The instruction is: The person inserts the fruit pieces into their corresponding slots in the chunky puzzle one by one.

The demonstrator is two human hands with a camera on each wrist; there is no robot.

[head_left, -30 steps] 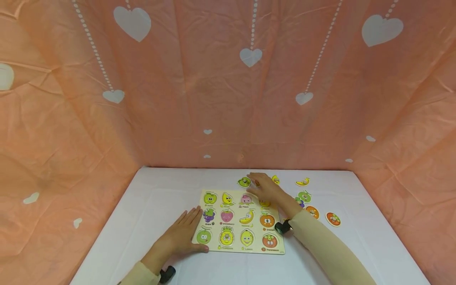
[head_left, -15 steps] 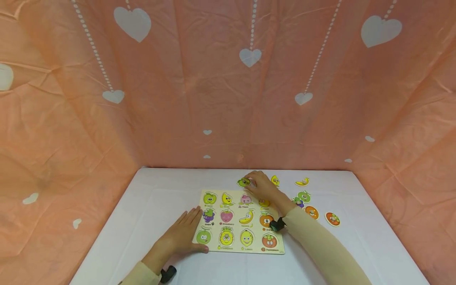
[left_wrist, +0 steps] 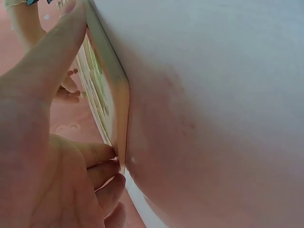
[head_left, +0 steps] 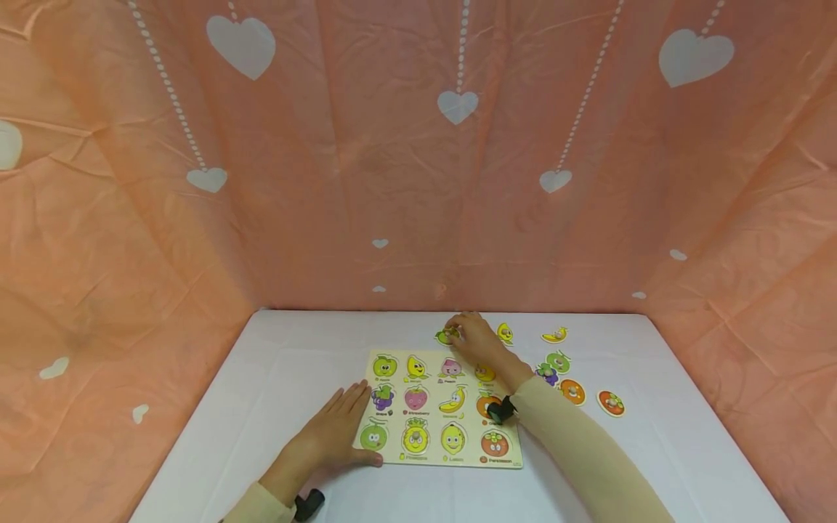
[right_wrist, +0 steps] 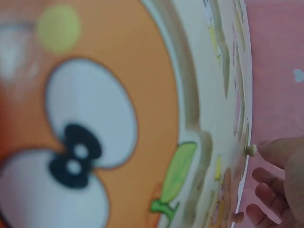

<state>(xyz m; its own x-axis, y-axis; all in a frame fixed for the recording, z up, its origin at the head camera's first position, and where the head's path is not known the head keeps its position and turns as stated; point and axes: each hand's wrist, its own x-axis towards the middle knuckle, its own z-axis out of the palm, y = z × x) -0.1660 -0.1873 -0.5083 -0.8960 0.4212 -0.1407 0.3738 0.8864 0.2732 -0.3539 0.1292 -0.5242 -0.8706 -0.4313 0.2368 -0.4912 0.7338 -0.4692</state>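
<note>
On the white table lies a cream fruit puzzle board (head_left: 437, 442). My left hand (head_left: 330, 430) lies with straight fingers along its left edge, thumb at the near corner; the left wrist view shows these fingers (left_wrist: 102, 173) touching the board's side. My right hand (head_left: 472, 338) reaches over the board's far edge, fingers bent, at a green apple puzzle piece (head_left: 445, 337), which it partly covers. In the right wrist view a small wooden knob (right_wrist: 251, 150) stands fully visible at a fingertip of that hand (right_wrist: 282, 175); no grip around it shows.
Loose puzzle pieces lie beyond and right of the board: a yellow fruit (head_left: 504, 333), a banana (head_left: 554, 335), a green melon (head_left: 559, 362), grapes (head_left: 546, 373), an orange (head_left: 572, 392) and a persimmon (head_left: 611, 403). A pink cloth with hearts (head_left: 418, 181) rises behind.
My right hand has shifted a little left, from beside the green apple piece to over its right part. My left hand stays at the board's edge.
</note>
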